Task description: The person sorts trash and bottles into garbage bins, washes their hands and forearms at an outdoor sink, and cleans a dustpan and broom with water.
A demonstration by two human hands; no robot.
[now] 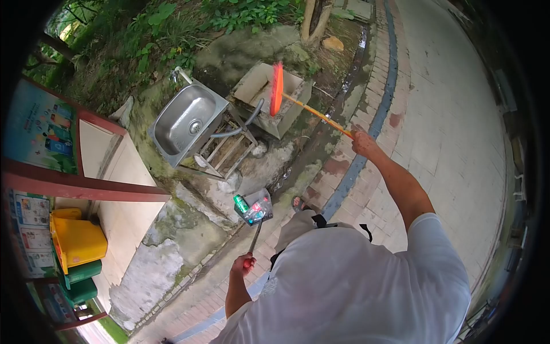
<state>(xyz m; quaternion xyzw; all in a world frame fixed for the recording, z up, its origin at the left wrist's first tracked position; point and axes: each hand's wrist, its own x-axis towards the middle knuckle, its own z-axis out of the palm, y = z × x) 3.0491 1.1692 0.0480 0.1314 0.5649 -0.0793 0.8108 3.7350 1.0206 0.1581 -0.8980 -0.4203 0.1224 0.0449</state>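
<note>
While your right hand (362,143) grips a yellow-shafted, orange-headed broom (277,94), your left hand (243,264) grasps a dark, long-handled dustpan (262,219); clear plastic items (261,207) inside overlap indistinctly.

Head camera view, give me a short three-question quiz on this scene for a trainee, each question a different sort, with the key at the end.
1. Open question: What tool does the right hand hold?
2. True or false: In the picture, the yellow plastic bin is to the left of the rectangular stainless-steel sink.
3. Fill in the colour: The left hand grips the handle of a dark, long-handled dustpan, and in the pan lies a ____ can among other litter.

Key:
1. A broom with an orange head and a yellow handle.
2. True.
3. Green.
</note>
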